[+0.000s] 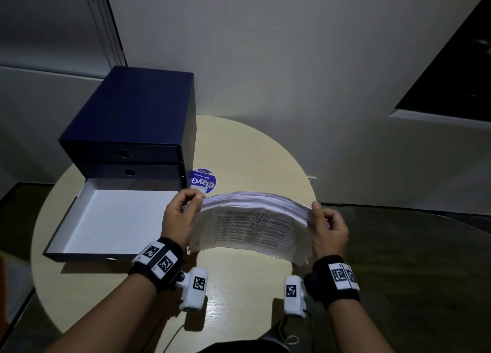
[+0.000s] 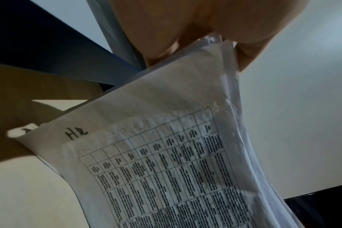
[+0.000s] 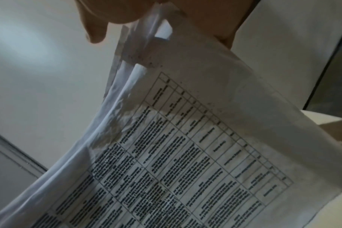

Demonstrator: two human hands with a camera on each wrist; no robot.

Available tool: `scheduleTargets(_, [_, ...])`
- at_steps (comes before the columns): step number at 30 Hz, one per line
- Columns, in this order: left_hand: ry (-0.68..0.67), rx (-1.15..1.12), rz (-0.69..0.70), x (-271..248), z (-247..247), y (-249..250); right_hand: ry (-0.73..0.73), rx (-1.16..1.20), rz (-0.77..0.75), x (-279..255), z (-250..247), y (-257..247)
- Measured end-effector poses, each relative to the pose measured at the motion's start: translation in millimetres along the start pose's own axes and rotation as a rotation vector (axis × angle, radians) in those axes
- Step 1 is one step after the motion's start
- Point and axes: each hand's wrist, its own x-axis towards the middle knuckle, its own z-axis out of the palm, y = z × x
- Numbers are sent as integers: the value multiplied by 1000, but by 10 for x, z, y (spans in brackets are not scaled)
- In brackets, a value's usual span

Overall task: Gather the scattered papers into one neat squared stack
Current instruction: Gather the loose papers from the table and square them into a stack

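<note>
A bundle of white papers (image 1: 252,222) with a printed table on the near sheet stands on its long edge on the round table (image 1: 239,286), bowed upward in the middle. My left hand (image 1: 186,206) grips its left end and my right hand (image 1: 322,221) grips its right end. In the left wrist view the papers (image 2: 166,154) hang from fingers (image 2: 246,57) pinched over the top corner. Seen from the right wrist, the sheet edges (image 3: 127,92) are fanned and uneven, one corner folded, beneath my fingers (image 3: 96,30).
A dark blue drawer box (image 1: 132,124) sits at the table's back left, with its bottom drawer (image 1: 111,220) pulled out and showing a white inside. A round blue sticker (image 1: 203,180) lies behind the papers. A grey wall stands just beyond the table.
</note>
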Motion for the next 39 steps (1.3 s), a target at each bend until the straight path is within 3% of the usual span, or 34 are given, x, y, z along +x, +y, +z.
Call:
scheduleTargets(7, [25,28,8,-10,-16,21,57,-112,-72,69,16,52])
scheduleTargets(20, [43,66,2,1,-20,-8,76,-147,-51,70,38,29])
scheduleTargets(27, [47,130,21,-20,-18,19,20,-127,-29,49,4,36])
scheduleTargets(31, [14,33,-10,-57,-30,37,-17,-110,-3,47,-5,23])
scheduleTargets(39, [101,62,-36,-41,-27,55,2,-66,10,65,-70,67])
